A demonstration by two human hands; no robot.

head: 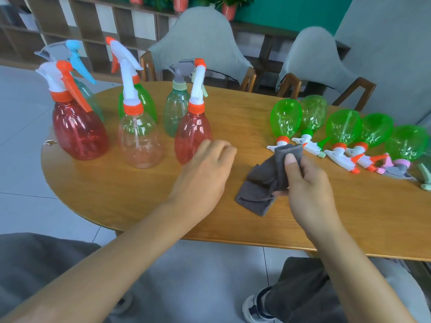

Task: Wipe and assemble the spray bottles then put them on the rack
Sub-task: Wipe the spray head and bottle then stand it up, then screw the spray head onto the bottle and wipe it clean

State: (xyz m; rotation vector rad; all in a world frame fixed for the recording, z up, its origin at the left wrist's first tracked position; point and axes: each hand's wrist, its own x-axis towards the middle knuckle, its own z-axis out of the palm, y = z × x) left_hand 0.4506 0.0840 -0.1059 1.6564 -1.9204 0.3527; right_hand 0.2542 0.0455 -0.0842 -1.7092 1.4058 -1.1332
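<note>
My right hand (305, 180) grips a folded grey cloth (268, 180) above the wooden table (140, 197). My left hand (205, 173) hovers empty, fingers loosely curled, just right of a small red spray bottle (192, 134) that stands upright with an orange-and-white trigger head. Left of it stand a clear bottle (140, 143), a large red bottle (79, 129), a green bottle (144, 101) and two pale teal bottles (175, 108). Several green spray bottles (285, 117) lie on their sides in a row at the right, trigger heads pointing toward me.
Two grey padded chairs (198, 40) stand behind the table, with a wooden cubby shelf (98, 17) along the back wall and potted plants on top. The table's curved front edge is close to my knees.
</note>
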